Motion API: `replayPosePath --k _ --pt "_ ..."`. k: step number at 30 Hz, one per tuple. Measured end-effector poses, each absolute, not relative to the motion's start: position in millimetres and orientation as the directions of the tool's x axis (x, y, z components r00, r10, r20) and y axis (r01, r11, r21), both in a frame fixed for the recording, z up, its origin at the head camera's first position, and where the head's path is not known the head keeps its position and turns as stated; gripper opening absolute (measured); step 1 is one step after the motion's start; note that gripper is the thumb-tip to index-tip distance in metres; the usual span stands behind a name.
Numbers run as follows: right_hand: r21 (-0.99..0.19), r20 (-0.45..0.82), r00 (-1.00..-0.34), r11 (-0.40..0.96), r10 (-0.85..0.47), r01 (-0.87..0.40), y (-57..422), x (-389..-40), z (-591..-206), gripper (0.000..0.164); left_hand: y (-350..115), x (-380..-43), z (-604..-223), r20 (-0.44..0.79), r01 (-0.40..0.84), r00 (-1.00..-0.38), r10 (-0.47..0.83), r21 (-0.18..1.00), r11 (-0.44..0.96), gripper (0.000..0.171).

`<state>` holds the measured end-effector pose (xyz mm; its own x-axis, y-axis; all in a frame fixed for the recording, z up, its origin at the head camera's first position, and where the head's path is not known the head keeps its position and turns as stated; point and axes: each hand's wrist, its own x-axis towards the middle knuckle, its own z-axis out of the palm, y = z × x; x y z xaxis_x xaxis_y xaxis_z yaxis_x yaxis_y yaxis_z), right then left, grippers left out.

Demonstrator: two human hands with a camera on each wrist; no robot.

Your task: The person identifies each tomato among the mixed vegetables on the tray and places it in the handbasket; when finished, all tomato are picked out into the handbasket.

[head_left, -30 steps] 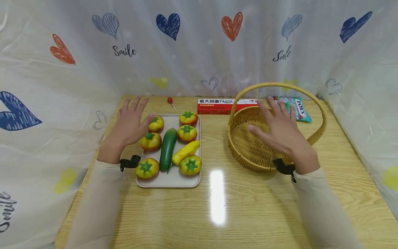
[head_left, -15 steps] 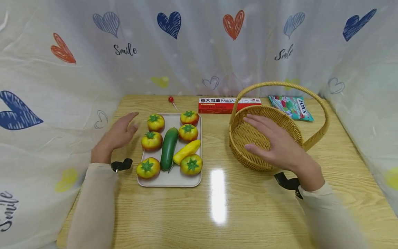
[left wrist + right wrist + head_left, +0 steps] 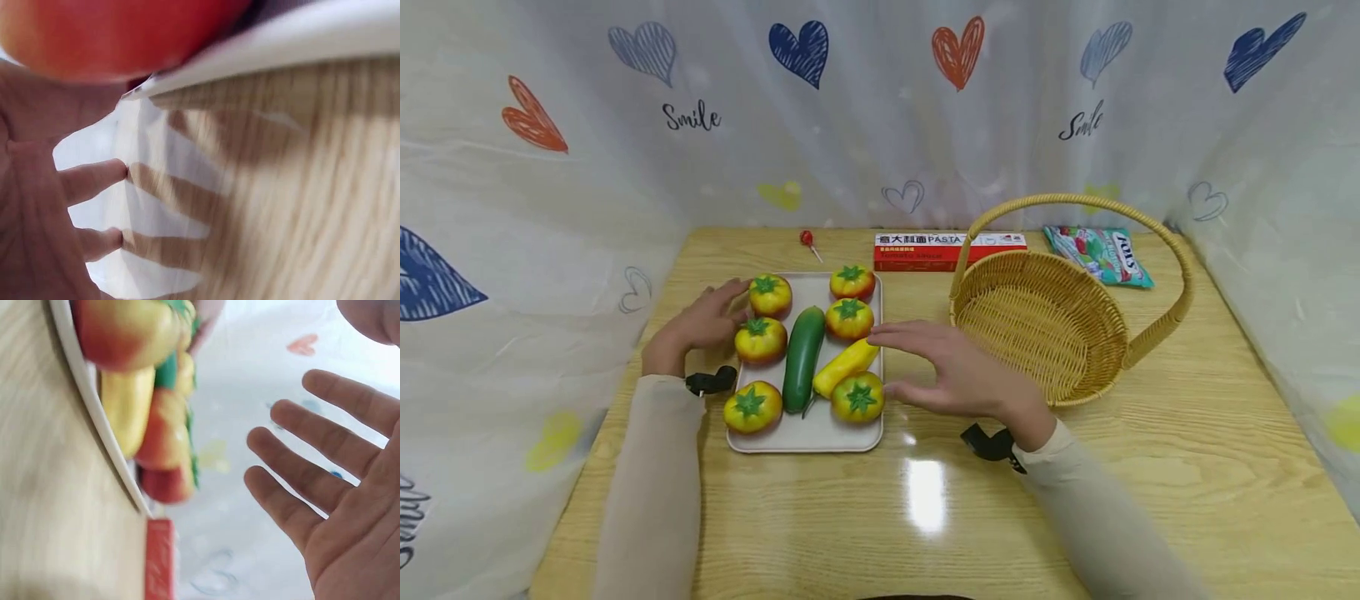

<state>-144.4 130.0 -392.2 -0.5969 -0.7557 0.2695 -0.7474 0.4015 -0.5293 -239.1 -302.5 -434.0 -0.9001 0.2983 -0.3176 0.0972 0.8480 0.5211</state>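
Note:
My left hand [image 3: 703, 321] is at the left side of a pale tray [image 3: 808, 433], beside two yellow-red tomatoes [image 3: 761, 341]. In the left wrist view its fingers [image 3: 94, 180] are spread low by the table, next to the tray's rim and a red tomato [image 3: 112, 34]. Whether it touches the tray is unclear. My right hand [image 3: 958, 371] hovers by the tray's right edge, fingers straight and apart in the right wrist view, holding nothing. Near its fingertips lie a yellow pepper-like vegetable [image 3: 847, 368] and a tomato [image 3: 857, 397]. A green cucumber [image 3: 804, 358] lies mid-tray.
A wicker basket [image 3: 1037, 333] with a tall handle stands right of the tray. Behind are a red-and-white pasta box [image 3: 917, 258], a teal candy bag [image 3: 1101, 257] and a red lollipop [image 3: 807, 238]. A printed curtain [image 3: 865, 108] borders the wooden table.
My right hand has moved left from over the basket to the tray's right edge. The left hand drew back left of the tray, then came in against its left side.

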Motion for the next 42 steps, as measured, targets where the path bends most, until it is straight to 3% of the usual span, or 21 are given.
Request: replayPosePath --k 10,21,37,42 --pt "-0.609 0.165 -0.586 0.386 -0.793 -0.693 111 -153 -419 0.063 -299 -244 -437 -0.371 0.082 -0.877 0.304 0.509 0.857 0.071" --pt "-0.633 0.128 -0.503 0.320 -0.855 -0.705 98 -153 -439 0.064 -298 -239 -436 -0.380 0.057 -0.885 0.269 0.484 0.873 0.074" --pt "-0.635 0.030 -0.539 0.401 -0.842 -0.660 96 -154 -442 0.064 -296 -243 -439 -0.367 0.062 -0.892 0.262 0.476 0.877 0.073" --pt "-0.640 0.095 -0.554 0.376 -0.827 -0.671 97 -153 -436 0.064 -296 -243 -438 -0.369 0.058 -0.893 0.257 0.473 0.879 0.073"
